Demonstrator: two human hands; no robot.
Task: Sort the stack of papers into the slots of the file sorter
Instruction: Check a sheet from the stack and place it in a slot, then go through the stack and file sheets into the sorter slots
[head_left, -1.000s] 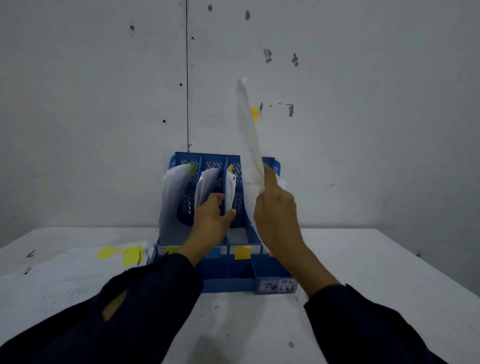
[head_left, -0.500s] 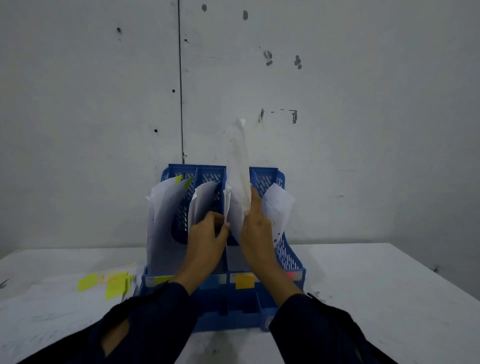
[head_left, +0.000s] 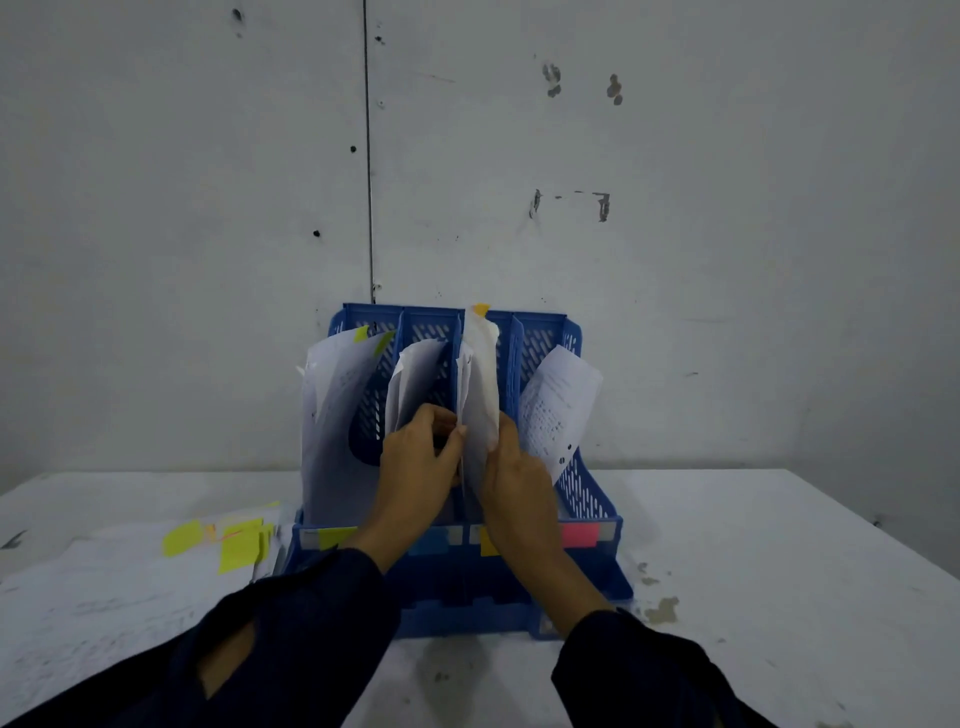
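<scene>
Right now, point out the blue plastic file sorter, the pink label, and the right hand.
blue plastic file sorter (head_left: 587, 488), head view, right perforated wall.
pink label (head_left: 579, 534), head view, centre.
right hand (head_left: 519, 483), head view, back of hand.

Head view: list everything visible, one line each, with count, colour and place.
file sorter: one, blue, four slots, on the table against the wall.
sheet with orange tab: one, white, going into the third slot from the left.
filed papers: several, white, in the other three slots.
slot labels: four, yellow-green, blue, yellow, pink, on the sorter's front.
stack of papers: white with yellow sticky notes, left of the sorter.
table: one, white.
hands: left parts papers; right holds the sheet.
</scene>
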